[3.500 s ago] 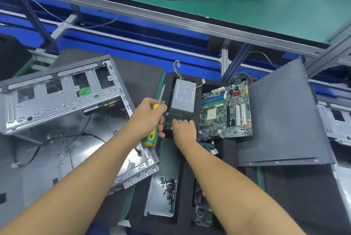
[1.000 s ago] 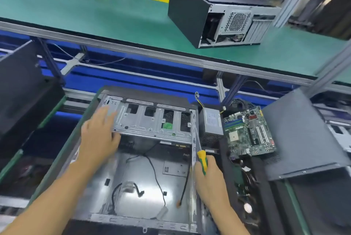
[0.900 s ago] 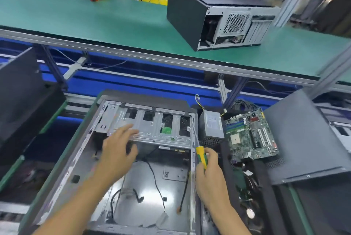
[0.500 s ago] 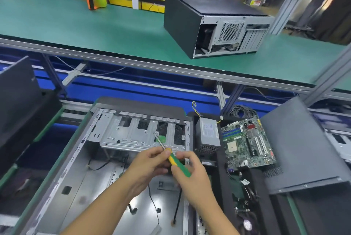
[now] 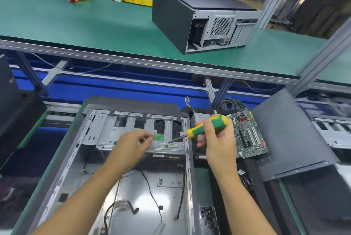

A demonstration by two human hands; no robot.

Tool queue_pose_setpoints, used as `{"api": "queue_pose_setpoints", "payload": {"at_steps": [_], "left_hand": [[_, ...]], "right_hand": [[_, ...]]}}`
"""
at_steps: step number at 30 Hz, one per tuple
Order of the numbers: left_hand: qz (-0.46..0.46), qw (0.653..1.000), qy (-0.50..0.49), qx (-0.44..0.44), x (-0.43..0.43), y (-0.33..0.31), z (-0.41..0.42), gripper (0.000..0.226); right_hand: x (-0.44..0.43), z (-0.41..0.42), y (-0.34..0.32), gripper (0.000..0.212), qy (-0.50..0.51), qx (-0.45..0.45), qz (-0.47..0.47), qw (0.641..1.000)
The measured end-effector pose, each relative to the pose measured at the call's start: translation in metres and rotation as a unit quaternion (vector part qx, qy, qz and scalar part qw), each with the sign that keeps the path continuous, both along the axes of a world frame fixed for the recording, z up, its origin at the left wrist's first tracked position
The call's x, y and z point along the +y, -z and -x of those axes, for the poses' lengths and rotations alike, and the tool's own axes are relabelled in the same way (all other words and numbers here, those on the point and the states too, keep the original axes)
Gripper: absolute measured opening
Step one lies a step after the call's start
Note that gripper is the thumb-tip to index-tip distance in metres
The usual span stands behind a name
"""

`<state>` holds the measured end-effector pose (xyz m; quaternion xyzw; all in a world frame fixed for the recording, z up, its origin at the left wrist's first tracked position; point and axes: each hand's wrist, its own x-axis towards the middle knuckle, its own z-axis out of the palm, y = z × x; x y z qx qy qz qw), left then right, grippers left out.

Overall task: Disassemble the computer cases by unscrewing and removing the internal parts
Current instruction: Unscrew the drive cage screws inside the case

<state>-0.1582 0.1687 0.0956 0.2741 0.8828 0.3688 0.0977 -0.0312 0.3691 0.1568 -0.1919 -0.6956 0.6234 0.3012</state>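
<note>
Loose cables in our open case could snag. Our left hand curls, blurred; we cannot tell whether it pinches anything. Our right hand grips the screwdriver; its tip may slip off the drive cage.

Bare glossy metal case; matt green belt.

I have both forearms extended forward. My left hand hovers palm down with fingers curled; blur hides any pinch. My right hand grips the screwdriver by its handle.
</note>
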Motion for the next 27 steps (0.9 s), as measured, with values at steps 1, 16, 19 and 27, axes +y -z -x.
{"api": "queue_pose_setpoints", "payload": {"at_steps": [1,16,19,27], "left_hand": [[0.028,0.998,-0.006,0.051,-0.007,0.009,0.011,0.019],[0.118,0.988,0.007,0.097,0.008,0.055,0.045,0.042],[0.099,0.991,-0.017,0.091,0.012,0.054,0.046,0.031],[0.079,0.994,-0.059,0.038,0.022,0.049,0.051,0.015]], "right_hand": [[0.001,0.005,0.001,0.012,-0.008,-0.015,-0.013,1.000],[-0.024,0.081,0.013,0.020,-0.091,-0.111,-0.138,0.980],[-0.028,0.091,0.012,0.023,-0.098,-0.133,-0.165,0.972],[-0.023,0.098,0.010,0.020,-0.086,-0.163,-0.143,0.972]]}}
